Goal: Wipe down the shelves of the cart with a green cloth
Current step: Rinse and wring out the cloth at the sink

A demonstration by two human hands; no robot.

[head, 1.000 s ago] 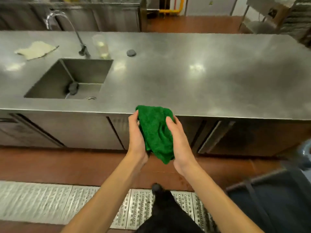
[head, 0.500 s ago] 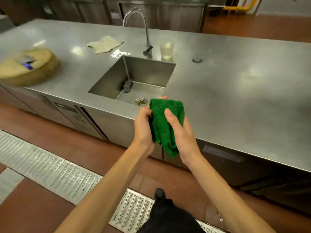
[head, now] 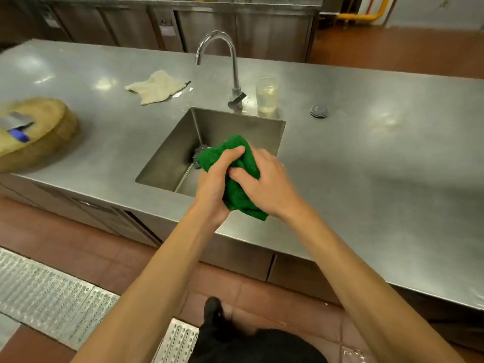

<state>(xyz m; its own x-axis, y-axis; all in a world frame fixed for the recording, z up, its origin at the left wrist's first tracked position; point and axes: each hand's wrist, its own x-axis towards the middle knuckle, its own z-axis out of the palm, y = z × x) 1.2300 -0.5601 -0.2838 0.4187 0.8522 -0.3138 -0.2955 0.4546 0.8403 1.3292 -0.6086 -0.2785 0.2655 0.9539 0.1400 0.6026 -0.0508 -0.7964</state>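
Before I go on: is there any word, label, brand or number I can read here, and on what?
No text can be read.
Left cabinet sticker: too blurred to read.
Middle cabinet label: too blurred to read.
No print shows on the green cloth or the plastic cup.

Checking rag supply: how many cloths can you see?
2. The green cloth is gripped by the left hand and right hand over the sink; a cream cloth lies on the counter left of the faucet. Part of the sink is hidden.
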